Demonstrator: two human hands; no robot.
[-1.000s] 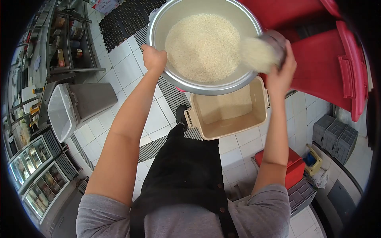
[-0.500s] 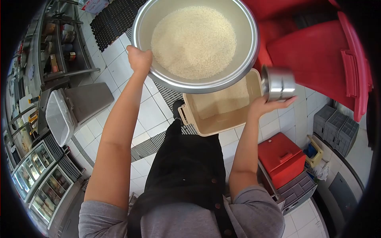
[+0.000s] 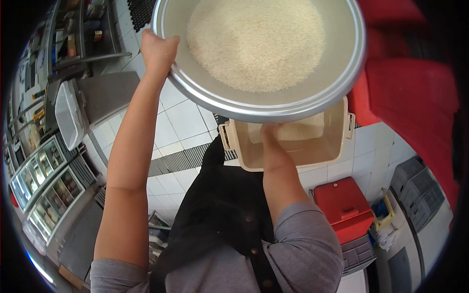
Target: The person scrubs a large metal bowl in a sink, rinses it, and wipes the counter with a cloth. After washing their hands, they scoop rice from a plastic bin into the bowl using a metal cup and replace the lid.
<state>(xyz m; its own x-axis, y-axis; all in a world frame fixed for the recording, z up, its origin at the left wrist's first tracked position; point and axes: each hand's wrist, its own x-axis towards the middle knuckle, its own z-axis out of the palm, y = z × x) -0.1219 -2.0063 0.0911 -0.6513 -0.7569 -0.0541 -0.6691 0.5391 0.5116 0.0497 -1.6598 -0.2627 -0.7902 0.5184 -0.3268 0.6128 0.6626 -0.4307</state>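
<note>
My left hand (image 3: 160, 51) is closed round the left rim of a large round metal pot (image 3: 224, 105), which is held up and tilted toward me. White uncooked rice (image 3: 256, 46) covers the pot's bottom. Below the pot stands a beige plastic bin (image 3: 312, 156) with more rice (image 3: 305, 129) in it. My right arm reaches down into this bin, under the pot's near edge. Only the wrist side of my right hand (image 3: 270, 129) shows; its fingers are hidden behind the pot. The steel cup is out of sight.
A big red container (image 3: 405, 93) with its lid is close on the right. Below it are a red cooler box (image 3: 342, 205) and grey crates (image 3: 417, 183). At left stands a grey bin with a white liner (image 3: 71, 115), near metal shelving (image 3: 88, 56).
My right hand, which held the steel cup right of the pot, has swung left and down into the beige bin. The pot appears larger and nearer, still in my left hand.
</note>
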